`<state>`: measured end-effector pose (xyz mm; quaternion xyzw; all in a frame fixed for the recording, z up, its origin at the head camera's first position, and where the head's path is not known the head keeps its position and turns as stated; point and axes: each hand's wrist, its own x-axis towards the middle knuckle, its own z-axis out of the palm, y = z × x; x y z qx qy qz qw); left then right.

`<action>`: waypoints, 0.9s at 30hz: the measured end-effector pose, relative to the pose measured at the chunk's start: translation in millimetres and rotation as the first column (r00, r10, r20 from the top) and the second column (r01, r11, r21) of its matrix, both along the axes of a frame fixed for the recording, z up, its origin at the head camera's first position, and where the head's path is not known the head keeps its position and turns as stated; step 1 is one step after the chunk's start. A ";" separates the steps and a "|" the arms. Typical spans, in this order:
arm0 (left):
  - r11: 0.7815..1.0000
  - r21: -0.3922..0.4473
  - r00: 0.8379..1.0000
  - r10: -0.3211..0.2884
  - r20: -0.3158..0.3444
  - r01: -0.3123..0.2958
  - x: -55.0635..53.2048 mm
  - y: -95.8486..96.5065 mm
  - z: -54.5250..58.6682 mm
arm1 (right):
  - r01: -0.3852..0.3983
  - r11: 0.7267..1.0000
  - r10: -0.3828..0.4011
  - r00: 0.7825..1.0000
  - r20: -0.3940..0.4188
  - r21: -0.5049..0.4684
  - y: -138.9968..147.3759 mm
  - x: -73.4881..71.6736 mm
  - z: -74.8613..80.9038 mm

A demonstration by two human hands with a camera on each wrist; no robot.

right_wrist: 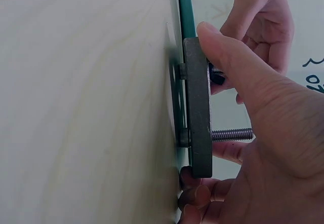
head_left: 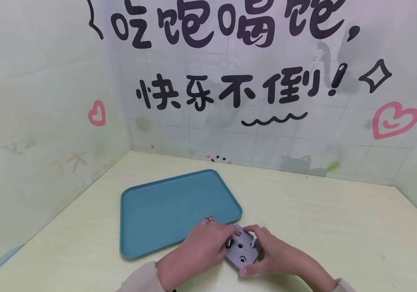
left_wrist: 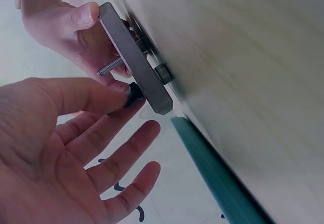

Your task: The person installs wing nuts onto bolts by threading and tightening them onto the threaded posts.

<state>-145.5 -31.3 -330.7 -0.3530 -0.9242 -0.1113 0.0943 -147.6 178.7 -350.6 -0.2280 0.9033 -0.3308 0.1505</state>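
Note:
A grey metal plate (head_left: 233, 254) with several holes is held level, close over the table. My right hand (head_left: 279, 254) grips it by its edges, thumb on the near side and fingers on the far side. Two bolts pass up through the plate, their heads underneath. One threaded bolt (right_wrist: 232, 135) stands bare on the right hand's side. On the other, my left hand (head_left: 206, 243) pinches a small black nut (left_wrist: 134, 94) between thumb and index finger. The left hand's other fingers are spread out, as the left wrist view shows.
A blue-green tray (head_left: 179, 207) lies on the pale wooden table (head_left: 340, 219), just beyond the left hand. A small brass-coloured piece (head_left: 210, 218) shows at the tray's near edge, above the left knuckles. Printed wall panels (head_left: 208, 134) close in the back and sides.

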 end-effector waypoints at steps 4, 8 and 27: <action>1.000 0.012 1.000 -0.006 -0.030 0.007 0.1 -1.4 -1.1 | -0.002 1.000 0.002 1.000 -0.011 0.004 0.2 -0.1 -0.5; 1.000 0.007 0.998 0.015 -0.054 -0.015 0.4 -2.8 -2.5 | -0.007 1.000 0.008 1.000 -0.024 0.009 0.2 0.0 -0.1; 0.998 -0.027 0.998 0.064 0.017 -0.064 0.0 -1.7 -1.9 | -0.017 1.000 0.018 0.999 -0.044 0.009 0.4 0.4 -0.1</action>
